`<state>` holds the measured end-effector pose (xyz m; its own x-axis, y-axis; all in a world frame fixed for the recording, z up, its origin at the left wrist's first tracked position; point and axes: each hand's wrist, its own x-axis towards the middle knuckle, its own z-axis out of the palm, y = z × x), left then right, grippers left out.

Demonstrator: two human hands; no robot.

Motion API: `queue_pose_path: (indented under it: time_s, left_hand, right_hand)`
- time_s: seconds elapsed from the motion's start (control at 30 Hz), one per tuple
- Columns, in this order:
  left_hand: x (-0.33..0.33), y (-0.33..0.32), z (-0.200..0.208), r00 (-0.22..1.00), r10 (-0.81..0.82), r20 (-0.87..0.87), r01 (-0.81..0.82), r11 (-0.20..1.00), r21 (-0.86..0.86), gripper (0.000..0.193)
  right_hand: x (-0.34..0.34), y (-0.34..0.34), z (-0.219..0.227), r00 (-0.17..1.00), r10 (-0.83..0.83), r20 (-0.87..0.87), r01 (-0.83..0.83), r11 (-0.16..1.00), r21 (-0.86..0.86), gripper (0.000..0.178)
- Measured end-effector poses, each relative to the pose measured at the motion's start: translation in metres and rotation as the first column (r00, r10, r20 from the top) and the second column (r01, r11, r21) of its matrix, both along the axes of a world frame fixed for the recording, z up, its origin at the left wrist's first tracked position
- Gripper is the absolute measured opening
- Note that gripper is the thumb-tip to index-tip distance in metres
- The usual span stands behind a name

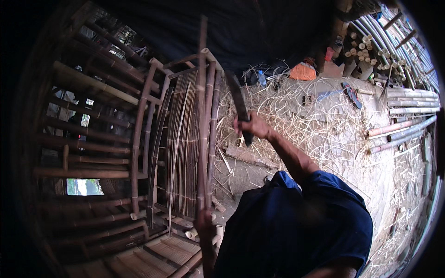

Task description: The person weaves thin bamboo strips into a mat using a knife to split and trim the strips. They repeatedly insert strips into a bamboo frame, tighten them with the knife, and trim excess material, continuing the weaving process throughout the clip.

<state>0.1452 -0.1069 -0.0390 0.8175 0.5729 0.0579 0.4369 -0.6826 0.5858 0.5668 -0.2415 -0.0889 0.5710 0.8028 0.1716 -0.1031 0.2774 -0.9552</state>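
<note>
My right hand is closed round the handle of a machete. Its dark blade points away from me, raised beside a bamboo bench with a slatted surface. Nearer my body, my left hand is wrapped round the near end of a long brown bamboo strip. That strip runs lengthwise over the bench's right side and past its far end. The left fingers are dim and slightly blurred. A thin pale bamboo strip lies along the slats.
Bamboo frames crowd the left side. Pale shavings litter the floor at right, with a sandal, an orange bag and a plastic bottle. Bamboo poles are stacked at far right; a dark cloth hangs ahead.
</note>
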Motion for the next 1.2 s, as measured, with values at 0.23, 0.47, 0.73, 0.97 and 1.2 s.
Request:
queue_pose_path:
  time_s: [0.23,0.47,0.73,0.97,1.2]
  left_hand:
    - [0.055,0.050,0.076,0.771,0.295,0.565,-0.450,0.880,0.154,0.034]
    - [0.125,-0.020,0.023,0.793,0.342,0.504,-0.121,0.899,-0.421,0.045]
    - [0.113,-0.047,0.049,0.951,-0.251,0.182,0.222,0.961,0.165,0.062]
    - [0.126,0.022,0.030,0.972,-0.235,0.013,0.173,0.679,-0.714,0.051]
    - [0.146,0.013,0.009,0.971,0.125,0.204,0.065,0.683,-0.728,0.029]
  right_hand:
    - [-0.106,0.010,-0.049,0.971,0.234,-0.037,-0.232,0.904,-0.360,0.042]
    - [-0.143,0.047,-0.020,0.892,0.066,-0.448,-0.188,0.954,-0.235,0.048]
    - [-0.084,0.069,-0.005,0.858,-0.129,-0.498,0.122,0.991,-0.046,0.028]
    - [-0.030,0.051,0.013,0.976,-0.125,0.176,0.173,0.940,-0.294,0.063]
    - [-0.092,0.012,0.031,0.543,0.221,0.810,0.385,0.792,-0.474,0.082]
